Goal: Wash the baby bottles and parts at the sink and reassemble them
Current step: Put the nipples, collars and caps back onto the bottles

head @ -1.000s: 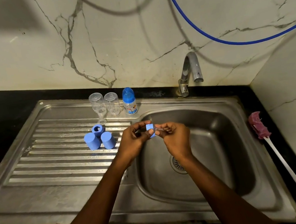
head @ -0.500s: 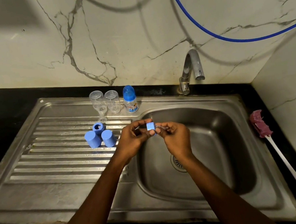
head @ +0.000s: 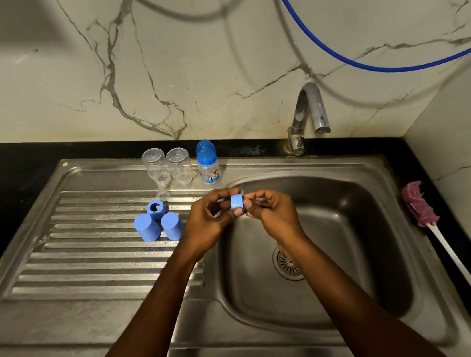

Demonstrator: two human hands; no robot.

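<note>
Above the left edge of the sink bowl (head: 357, 252), my left hand (head: 213, 220) pinches a small blue screw ring (head: 236, 201) between thumb and fingers. My right hand (head: 271, 212) grips a clear part against the ring's right side; its fingers mostly hide that part. On the draining board (head: 74, 259) stand two blue caps (head: 146, 227) (head: 172, 225) upside down and another blue ring (head: 156, 207). Behind them two clear bottles (head: 157, 170) (head: 179, 166) stand inverted, next to an assembled bottle with a blue cap (head: 207, 162).
A steel tap (head: 308, 114) stands behind the bowl, no water running. A bottle brush (head: 446, 240) with a pink head and white handle lies on the dark counter at the right. A blue hose (head: 362, 62) hangs across the marble wall.
The blue ring has turned between my fingers, showing its side more. Both hands stay over the bowl's left edge. Nothing on the draining board has moved.
</note>
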